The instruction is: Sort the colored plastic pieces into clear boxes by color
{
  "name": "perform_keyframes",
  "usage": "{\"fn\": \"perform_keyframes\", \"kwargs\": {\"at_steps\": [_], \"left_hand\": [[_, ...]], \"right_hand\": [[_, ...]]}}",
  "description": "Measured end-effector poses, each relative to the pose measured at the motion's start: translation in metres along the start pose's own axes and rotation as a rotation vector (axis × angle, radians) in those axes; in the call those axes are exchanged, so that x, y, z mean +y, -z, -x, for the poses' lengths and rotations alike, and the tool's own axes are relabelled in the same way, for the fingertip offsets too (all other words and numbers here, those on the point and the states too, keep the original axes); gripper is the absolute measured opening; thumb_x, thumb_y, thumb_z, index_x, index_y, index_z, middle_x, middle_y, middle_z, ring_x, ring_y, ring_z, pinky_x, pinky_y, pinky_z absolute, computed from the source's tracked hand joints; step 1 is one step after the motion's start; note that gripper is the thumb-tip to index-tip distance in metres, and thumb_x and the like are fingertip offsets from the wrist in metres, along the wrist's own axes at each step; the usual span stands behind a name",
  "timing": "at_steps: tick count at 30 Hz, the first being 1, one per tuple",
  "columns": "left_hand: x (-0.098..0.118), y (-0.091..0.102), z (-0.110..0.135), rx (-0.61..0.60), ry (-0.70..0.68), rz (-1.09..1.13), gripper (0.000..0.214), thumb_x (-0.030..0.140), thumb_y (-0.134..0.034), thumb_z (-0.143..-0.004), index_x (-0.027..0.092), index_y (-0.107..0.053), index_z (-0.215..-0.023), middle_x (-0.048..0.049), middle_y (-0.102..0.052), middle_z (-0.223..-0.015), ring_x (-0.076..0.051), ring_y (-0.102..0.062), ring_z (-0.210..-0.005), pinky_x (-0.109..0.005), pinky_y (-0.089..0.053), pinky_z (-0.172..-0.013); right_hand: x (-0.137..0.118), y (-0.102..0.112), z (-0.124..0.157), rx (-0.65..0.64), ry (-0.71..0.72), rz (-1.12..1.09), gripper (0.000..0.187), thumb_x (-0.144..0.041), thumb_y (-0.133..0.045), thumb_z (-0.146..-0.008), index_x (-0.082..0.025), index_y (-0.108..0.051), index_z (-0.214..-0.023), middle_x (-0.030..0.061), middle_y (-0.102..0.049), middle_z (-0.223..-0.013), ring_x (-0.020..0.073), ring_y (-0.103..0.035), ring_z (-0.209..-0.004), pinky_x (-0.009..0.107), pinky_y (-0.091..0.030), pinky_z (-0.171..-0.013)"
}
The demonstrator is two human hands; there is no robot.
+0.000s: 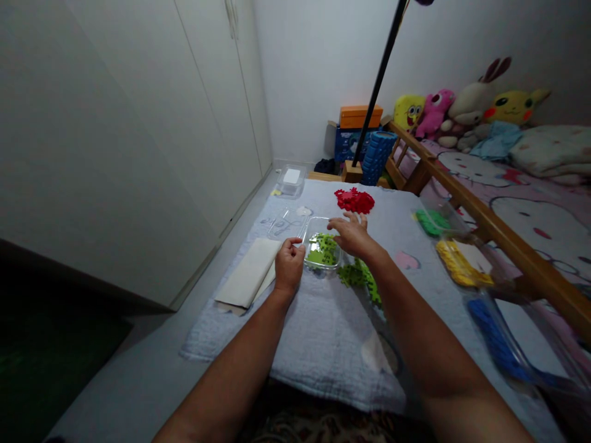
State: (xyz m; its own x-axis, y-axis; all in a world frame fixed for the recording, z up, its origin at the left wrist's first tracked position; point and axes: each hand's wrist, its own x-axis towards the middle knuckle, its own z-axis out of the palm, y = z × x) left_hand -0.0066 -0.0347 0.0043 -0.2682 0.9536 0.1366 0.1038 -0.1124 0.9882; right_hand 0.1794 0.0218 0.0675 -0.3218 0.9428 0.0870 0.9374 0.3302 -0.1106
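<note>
Since a loose, wrinkled cloth (314,369) covers the bench (332,338), a forearm catching it could drag it and upset what stands there. Near right, a clear tub holds blue pieces (492,335); a white card shows with them, whether inside or on top I cannot tell. Farther along that side, another tub holds yellow pieces (457,261) beside a second white card.

A folded sheet (249,274) lies left of the left hand (289,264), which is closed on the left side of a clear box (318,224) mid-bench. Green pieces (324,248) lie in the box, mostly flat. More loose pieces (353,274) lie just right of it, partly hidden by the right forearm, whose sleeve-free sweep could scatter them. The right hand (353,235) has its fingers bent and part spread at the box's right rim; I cannot tell whether they grip anything. Its pressing down there could tip the thin box and spill the pieces, should the left hand slacken.

Beyond are a clear lid (286,223) on the left, a tub of darker green pieces (433,221) far right, a red heap (354,200), and a far box (292,178) showing white inside.
</note>
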Motion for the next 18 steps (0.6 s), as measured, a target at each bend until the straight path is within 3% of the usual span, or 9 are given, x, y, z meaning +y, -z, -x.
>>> {"fn": "perform_keyframes", "kwargs": {"at_steps": [5,7,13,18], "left_hand": [[-0.002,0.0,-0.001,-0.002,-0.003,-0.008,0.026,0.036,-0.06,-0.082,0.017,-0.063,-0.098,0.0083,-0.041,-0.058,-0.012,-0.041,-0.054,-0.024,-0.031,-0.056],[-0.002,0.0,-0.001,-0.002,-0.004,-0.003,0.026,0.037,-0.06,-0.082,0.017,-0.063,-0.098,0.0083,-0.041,-0.058,-0.012,-0.041,-0.054,-0.024,-0.031,-0.056],[-0.004,0.0,-0.002,0.001,-0.005,-0.001,0.026,0.037,-0.061,-0.082,0.017,-0.062,-0.097,0.0085,-0.039,-0.058,-0.012,-0.04,-0.054,-0.024,-0.031,-0.056],[-0.003,0.0,-0.002,-0.005,-0.007,-0.002,0.027,0.038,-0.061,-0.082,0.017,-0.062,-0.097,0.0087,-0.039,-0.058,-0.012,-0.039,-0.053,-0.024,-0.031,-0.055]], "right_hand": [[0.026,0.007,0.017,0.142,-0.135,-0.055,0.034,-0.016,-0.062,-0.087,-0.029,-0.07,-0.117,0.0051,-0.064,-0.143,0.0351,-0.043,-0.137,0.06,-0.021,-0.112],[0.036,0.01,0.028,0.142,-0.206,-0.081,0.034,-0.016,-0.06,-0.087,-0.028,-0.072,-0.117,0.0073,-0.067,-0.138,0.0338,-0.046,-0.132,0.055,-0.025,-0.11],[0.048,0.001,0.056,-0.102,-0.314,-0.02,0.033,-0.024,-0.063,-0.087,-0.025,-0.076,-0.117,0.0125,-0.072,-0.124,0.034,-0.052,-0.121,0.046,-0.033,-0.099],[0.046,-0.011,0.061,-0.215,-0.346,0.045,0.036,-0.011,-0.06,-0.083,-0.024,-0.079,-0.111,0.0135,-0.074,-0.119,0.0339,-0.056,-0.116,0.044,-0.034,-0.091]]}}
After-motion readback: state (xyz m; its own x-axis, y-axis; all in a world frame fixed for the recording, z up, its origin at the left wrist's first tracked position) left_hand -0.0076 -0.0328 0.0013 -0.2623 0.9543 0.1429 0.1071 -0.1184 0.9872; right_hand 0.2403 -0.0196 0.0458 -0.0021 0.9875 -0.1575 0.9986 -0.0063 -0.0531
